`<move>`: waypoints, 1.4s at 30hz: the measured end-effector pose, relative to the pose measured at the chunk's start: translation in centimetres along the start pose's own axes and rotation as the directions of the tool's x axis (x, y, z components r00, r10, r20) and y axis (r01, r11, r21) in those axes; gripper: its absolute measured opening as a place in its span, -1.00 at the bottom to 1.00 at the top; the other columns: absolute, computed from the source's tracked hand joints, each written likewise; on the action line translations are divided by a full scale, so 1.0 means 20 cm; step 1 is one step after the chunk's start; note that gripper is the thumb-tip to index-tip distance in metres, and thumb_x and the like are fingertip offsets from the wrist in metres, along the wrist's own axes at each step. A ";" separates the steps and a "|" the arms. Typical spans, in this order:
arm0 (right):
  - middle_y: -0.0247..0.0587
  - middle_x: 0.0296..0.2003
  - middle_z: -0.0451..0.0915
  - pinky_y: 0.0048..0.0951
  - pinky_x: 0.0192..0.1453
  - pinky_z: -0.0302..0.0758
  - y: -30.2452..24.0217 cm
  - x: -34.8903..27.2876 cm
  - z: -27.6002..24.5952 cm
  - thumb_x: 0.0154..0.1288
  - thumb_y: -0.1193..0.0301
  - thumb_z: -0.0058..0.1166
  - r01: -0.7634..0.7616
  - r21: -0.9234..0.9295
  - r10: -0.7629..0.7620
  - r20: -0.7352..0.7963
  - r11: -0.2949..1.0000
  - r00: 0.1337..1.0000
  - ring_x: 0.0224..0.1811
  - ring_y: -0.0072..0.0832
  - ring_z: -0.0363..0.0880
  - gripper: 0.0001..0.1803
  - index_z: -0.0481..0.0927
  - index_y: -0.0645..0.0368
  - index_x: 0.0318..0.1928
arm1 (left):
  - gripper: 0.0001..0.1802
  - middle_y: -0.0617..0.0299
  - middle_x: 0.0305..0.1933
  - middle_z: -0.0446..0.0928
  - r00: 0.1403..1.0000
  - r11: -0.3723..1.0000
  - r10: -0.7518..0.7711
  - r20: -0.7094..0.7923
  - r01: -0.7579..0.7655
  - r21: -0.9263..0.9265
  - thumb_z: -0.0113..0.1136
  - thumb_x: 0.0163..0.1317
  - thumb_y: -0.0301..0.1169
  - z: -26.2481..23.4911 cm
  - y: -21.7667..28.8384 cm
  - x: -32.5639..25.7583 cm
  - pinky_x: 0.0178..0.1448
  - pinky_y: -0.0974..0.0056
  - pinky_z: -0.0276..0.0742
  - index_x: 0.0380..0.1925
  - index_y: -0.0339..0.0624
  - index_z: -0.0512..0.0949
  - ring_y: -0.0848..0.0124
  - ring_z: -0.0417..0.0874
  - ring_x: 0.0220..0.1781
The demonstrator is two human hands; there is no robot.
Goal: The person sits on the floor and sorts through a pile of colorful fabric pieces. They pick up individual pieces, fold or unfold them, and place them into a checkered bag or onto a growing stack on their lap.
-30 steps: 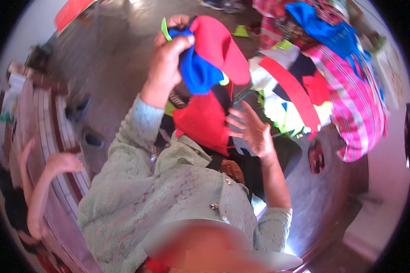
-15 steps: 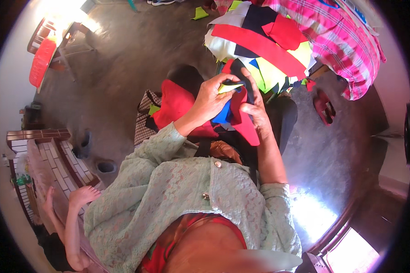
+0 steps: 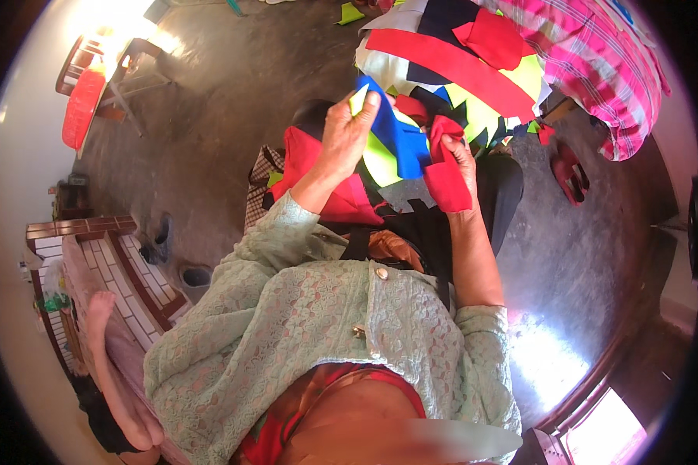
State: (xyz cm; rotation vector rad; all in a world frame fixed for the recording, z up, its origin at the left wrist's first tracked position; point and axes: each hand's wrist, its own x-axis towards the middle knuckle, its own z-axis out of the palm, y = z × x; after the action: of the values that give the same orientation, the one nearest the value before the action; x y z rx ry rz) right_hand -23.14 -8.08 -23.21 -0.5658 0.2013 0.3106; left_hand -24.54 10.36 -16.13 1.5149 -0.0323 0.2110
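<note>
My left hand (image 3: 343, 141) is closed on a blue and yellow-green piece of fabric, pinching its upper corner between thumb and fingers. The blue fabric (image 3: 403, 143) stretches slantwise toward my right hand, with a yellow-green part (image 3: 380, 163) hanging under it. My right hand (image 3: 464, 167) grips a folded red fabric piece (image 3: 446, 186), which drapes over the palm. Whether the red and blue pieces are joined is hidden by the folds. Below my left wrist, a larger red cloth (image 3: 341, 198) lies across my lap.
Ahead to the right is a heap of cut fabric (image 3: 450, 58) in several colours, beside a pink plaid cloth (image 3: 582, 70). A red sandal (image 3: 570, 174) lies on the floor. Another person's bare foot (image 3: 101, 306) shows at left, near a dark shoe (image 3: 195, 276).
My hands have drawn apart, the left one moving left and away from me. The blue and yellow-green fabric, bunched before, is now spread between them. The red piece stays with my right hand.
</note>
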 end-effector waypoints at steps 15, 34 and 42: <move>-0.05 -0.25 0.53 -0.65 -0.65 0.32 -0.03 0.04 -0.11 0.28 0.35 0.01 -0.220 0.116 0.177 0.300 0.969 0.937 -0.54 -0.55 0.39 -0.69 0.45 0.36 -0.10 | -0.67 0.16 -0.27 0.57 0.955 0.941 -0.122 -0.272 0.024 -0.338 0.13 0.30 -0.13 -0.20 0.02 0.06 -0.14 0.29 0.55 -0.23 -0.20 0.49 0.41 0.59 -0.28; -0.25 -0.46 0.55 -0.56 -0.58 0.36 0.01 -0.07 0.05 -0.01 0.43 0.20 -0.383 -0.318 0.413 0.033 0.868 0.910 -0.64 -0.54 0.42 -0.35 0.33 0.12 0.17 | -0.67 0.35 -0.59 0.46 0.913 0.929 0.302 -0.273 -0.217 0.301 0.17 0.26 -0.19 -0.08 0.31 0.78 -0.43 0.36 0.39 -0.48 -0.26 0.48 0.59 0.43 -0.53; -0.17 -0.37 0.56 -0.60 -0.57 0.39 -0.03 -0.04 0.05 -0.02 0.44 0.17 -0.421 -0.432 0.516 0.126 0.798 0.847 -0.56 -0.52 0.48 -0.46 0.42 0.13 0.07 | -0.59 0.14 -0.22 0.53 0.633 0.410 0.768 0.097 -0.603 0.685 0.40 -0.01 -0.24 0.28 0.32 1.12 -0.12 0.22 0.49 -0.20 -0.18 0.52 0.25 0.59 -0.19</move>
State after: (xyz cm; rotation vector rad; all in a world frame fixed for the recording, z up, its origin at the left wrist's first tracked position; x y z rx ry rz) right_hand -23.50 -8.18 -21.93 -0.8672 0.0407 0.9222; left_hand -2.91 7.74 -6.17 2.1244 -0.4643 1.2155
